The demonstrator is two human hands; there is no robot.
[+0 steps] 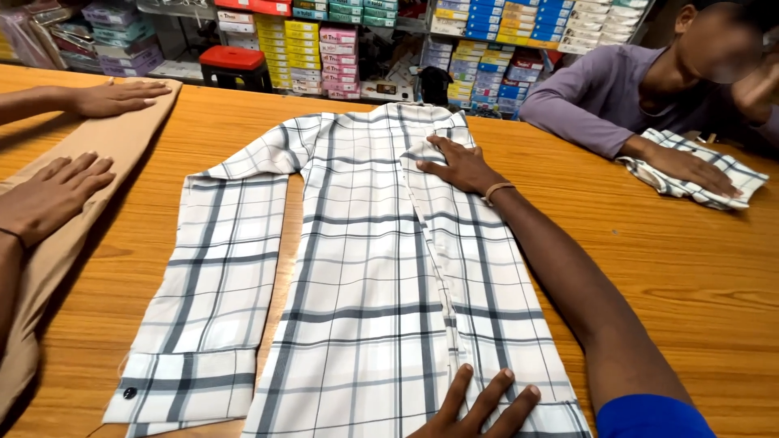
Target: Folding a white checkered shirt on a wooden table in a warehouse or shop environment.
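Shirt (357, 276), white with grey and dark checks, is lying flat and face down on the wooden table (673, 268), its collar end pointing away toward the shelves and its hem running off the near edge of the view; its left sleeve (215, 284) is lying stretched out beside the body, the buttoned cuff (182, 388) resting near the bottom of the picture; the right side of the shirt is lying folded in over the back, making a straight edge down the middle; the person's right hand (461, 166) is pressing palm down on that folded part near the shoulder, fingers spread wide and holding nothing, a thin band sitting on the wrist; the left hand (479, 410) is resting flat on the cloth near the hem, fingers splayed open, gripping nothing; to the left, two hands of another person (53, 195) are lying flat on a tan garment (73, 227) spread along the table's edge; at the far right, a person in a purple top (600, 97) is leaning on the table with one hand on a crumpled checked cloth (702, 174); behind the table, shelves of stacked coloured boxes (487, 49) are lining the wall, with a red and black stool (234, 66) standing before them.
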